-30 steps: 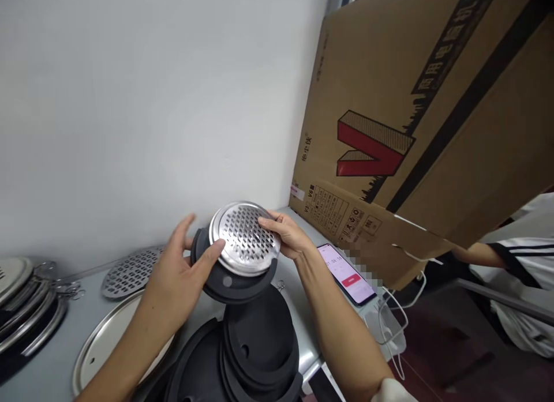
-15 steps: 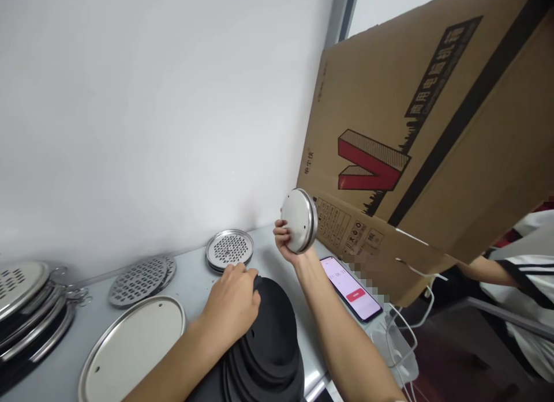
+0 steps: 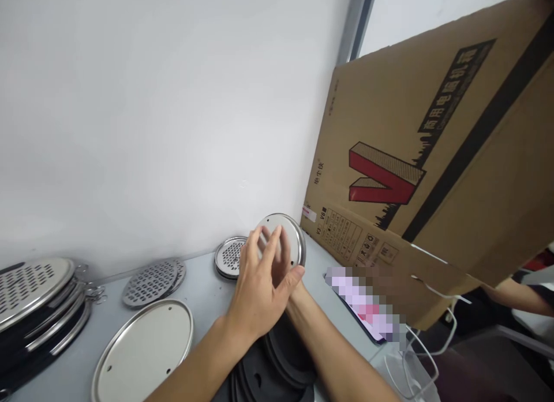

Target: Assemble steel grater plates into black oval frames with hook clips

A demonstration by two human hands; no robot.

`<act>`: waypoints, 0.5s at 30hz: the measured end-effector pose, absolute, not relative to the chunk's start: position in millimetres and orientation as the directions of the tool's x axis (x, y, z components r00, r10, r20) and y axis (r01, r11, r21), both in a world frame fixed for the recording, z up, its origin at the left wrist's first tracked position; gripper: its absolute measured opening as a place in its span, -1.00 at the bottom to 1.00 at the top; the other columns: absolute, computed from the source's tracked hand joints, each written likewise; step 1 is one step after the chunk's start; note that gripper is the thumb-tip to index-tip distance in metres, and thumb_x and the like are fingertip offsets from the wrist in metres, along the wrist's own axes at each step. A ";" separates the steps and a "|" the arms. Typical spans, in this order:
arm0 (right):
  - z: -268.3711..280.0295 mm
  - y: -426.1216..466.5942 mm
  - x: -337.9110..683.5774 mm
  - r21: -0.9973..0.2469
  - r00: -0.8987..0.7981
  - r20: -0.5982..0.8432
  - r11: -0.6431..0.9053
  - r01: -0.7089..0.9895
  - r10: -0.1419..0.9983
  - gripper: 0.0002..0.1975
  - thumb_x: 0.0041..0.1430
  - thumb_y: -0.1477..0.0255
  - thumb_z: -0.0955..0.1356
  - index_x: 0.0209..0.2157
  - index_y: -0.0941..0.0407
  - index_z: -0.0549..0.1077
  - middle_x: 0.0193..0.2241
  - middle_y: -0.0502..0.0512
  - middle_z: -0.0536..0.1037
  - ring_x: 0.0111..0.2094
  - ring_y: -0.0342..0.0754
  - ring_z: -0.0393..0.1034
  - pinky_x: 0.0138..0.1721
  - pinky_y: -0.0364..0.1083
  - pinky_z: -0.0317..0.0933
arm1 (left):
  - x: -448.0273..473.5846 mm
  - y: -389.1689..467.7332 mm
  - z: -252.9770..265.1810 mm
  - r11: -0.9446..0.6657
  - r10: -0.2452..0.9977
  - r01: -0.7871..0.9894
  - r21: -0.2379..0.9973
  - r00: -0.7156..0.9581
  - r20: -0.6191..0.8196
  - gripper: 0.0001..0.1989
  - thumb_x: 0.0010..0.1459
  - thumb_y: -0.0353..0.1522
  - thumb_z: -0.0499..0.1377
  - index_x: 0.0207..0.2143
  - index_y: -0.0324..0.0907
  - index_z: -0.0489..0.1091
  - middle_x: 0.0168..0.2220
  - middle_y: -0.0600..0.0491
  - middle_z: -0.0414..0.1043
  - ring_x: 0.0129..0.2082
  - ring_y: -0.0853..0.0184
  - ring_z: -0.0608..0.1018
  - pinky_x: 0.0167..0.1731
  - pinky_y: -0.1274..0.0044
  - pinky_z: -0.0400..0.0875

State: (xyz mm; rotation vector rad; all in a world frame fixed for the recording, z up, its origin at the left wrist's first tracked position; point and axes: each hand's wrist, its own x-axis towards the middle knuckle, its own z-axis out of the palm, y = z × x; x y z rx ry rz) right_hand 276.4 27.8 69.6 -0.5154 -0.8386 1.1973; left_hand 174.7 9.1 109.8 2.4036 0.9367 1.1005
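Note:
My left hand [image 3: 259, 292] is open, its fingers spread over the face of a round metal disc [image 3: 284, 232] with small holes near the rim. The fingers reflect in the shiny face; I cannot tell if they touch it. My right hand [image 3: 298, 292] holds up this disc, which has a second metal rim behind it. Most of the right hand is hidden behind my left. Under my wrists lies a pile of black round discs [image 3: 277, 370]. A larger plain metal plate [image 3: 142, 350] rests on the table to the left.
Perforated round plates [image 3: 149, 282] and a smaller perforated disc [image 3: 228, 256] lie along the wall. A tall stack of metal-rimmed plates [image 3: 38, 304] stands at far left. At right are a phone [image 3: 361, 307], white cables [image 3: 426, 353], a large cardboard box [image 3: 389, 160] and another person's arm [image 3: 521, 295].
My left hand has left the black discs and moved up in front of the metal disc. The right hand has brought the disc lower and slightly left.

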 end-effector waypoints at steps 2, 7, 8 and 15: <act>82.4 20.4 273.1 -0.675 0.047 0.202 0.174 -0.717 0.978 -0.29 -0.01 -0.14 0.36 0.14 -0.14 0.34 0.24 0.02 0.28 0.26 0.18 0.14 0.14 0.18 0.21 | 168.0 10.6 104.8 -0.741 0.670 0.464 0.485 0.473 0.572 -0.29 0.26 -0.09 0.11 0.38 0.04 -0.07 0.41 -0.12 -0.22 0.39 -0.04 -0.03 0.26 0.05 0.05; 106.3 7.1 278.2 -0.542 -0.171 0.131 -0.074 -0.837 0.977 -0.27 0.08 -0.19 0.25 0.12 0.01 0.37 0.03 0.16 0.51 0.18 0.18 0.27 0.16 0.23 0.17 | 150.0 9.4 104.9 -0.772 0.628 0.493 0.400 0.498 0.598 -0.30 0.21 -0.14 0.17 0.35 0.03 0.02 0.41 -0.09 -0.16 0.39 -0.08 -0.04 0.23 0.04 0.10; 106.3 6.5 278.7 -0.526 -0.178 0.155 -0.071 -0.847 0.972 -0.31 0.09 -0.15 0.28 0.12 -0.02 0.37 0.01 0.14 0.53 0.17 0.17 0.30 0.16 0.22 0.18 | 147.9 8.3 105.6 -0.773 0.626 0.491 0.400 0.496 0.601 -0.31 0.20 -0.15 0.18 0.34 0.03 0.05 0.41 -0.08 -0.14 0.38 -0.08 -0.03 0.23 0.04 0.12; 93.5 15.8 270.1 -0.463 -0.105 0.107 -0.044 -0.885 0.989 -0.48 0.10 0.00 0.34 -0.04 0.04 0.49 -0.16 0.14 0.62 0.06 0.19 0.41 0.10 0.20 0.27 | 136.5 18.1 113.3 -0.665 0.745 0.259 0.700 0.291 0.600 -0.51 0.24 -0.19 0.14 0.20 -0.07 0.31 0.24 -0.05 0.30 0.26 0.09 0.30 0.26 0.24 0.14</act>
